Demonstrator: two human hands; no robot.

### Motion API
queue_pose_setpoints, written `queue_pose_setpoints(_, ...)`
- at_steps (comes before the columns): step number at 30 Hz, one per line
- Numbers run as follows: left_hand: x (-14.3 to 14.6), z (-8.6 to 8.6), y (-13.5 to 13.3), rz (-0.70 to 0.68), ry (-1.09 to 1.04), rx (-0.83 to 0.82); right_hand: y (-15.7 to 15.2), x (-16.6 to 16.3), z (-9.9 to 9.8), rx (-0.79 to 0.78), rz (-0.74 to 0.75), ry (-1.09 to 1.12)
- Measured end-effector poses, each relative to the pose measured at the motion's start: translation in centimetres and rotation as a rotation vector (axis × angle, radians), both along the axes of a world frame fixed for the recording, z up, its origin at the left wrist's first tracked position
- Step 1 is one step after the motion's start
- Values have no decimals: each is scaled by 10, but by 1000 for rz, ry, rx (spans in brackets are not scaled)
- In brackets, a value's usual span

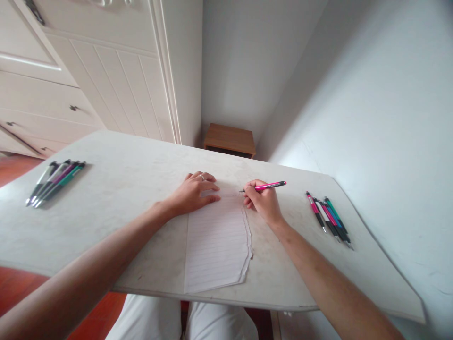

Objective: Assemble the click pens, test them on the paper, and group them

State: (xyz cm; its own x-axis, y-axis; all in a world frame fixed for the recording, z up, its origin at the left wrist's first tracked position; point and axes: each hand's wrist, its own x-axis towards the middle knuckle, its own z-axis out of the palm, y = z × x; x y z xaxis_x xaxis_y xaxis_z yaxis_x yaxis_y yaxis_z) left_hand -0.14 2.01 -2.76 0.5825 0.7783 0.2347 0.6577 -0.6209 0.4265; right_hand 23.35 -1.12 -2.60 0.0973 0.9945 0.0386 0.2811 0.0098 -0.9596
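Lined paper (217, 245) with a torn, ragged right edge lies in front of me; at least two sheets seem stacked. My left hand (195, 192), with a ring on one finger, rests on its upper left part, fingers stretched out and apart. A pink pen (271, 186) with a dark end is gripped in my right hand (262, 200), its tip pointing left at the paper's upper right area. Whether the tip touches the sheet I cannot tell. Any writing is too faint to make out.
On the left of the white table (141, 160) lies a group of several pens (56, 184). Several more pens (329, 217) lie on the right, near the wall (389, 141). Beyond the far edge stand a wooden stand (229, 137) and a white cabinet (116, 80).
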Motion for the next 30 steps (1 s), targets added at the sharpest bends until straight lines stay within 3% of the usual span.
queue_pose_setpoints(5, -2, 3, 3, -22, -82, -48, -1, -1, 1, 1, 31, -22)
queue_pose_setpoints(10, -24, 15, 13, -73, -191, -341, -1, 0, 2, 7, 19, -24)
queue_pose_setpoints(12, -34, 18, 16, -104, -173, -387, -1, 0, 3, 8, 21, -29)
queue_pose_setpoints(17, -39, 13, 17, -137, -133, -285, -2, 1, 2, 41, 69, -56)
queue_pose_setpoints(30, -6, -4, 3, 50, -58, -13, -2, 4, 2, 149, 111, -175)
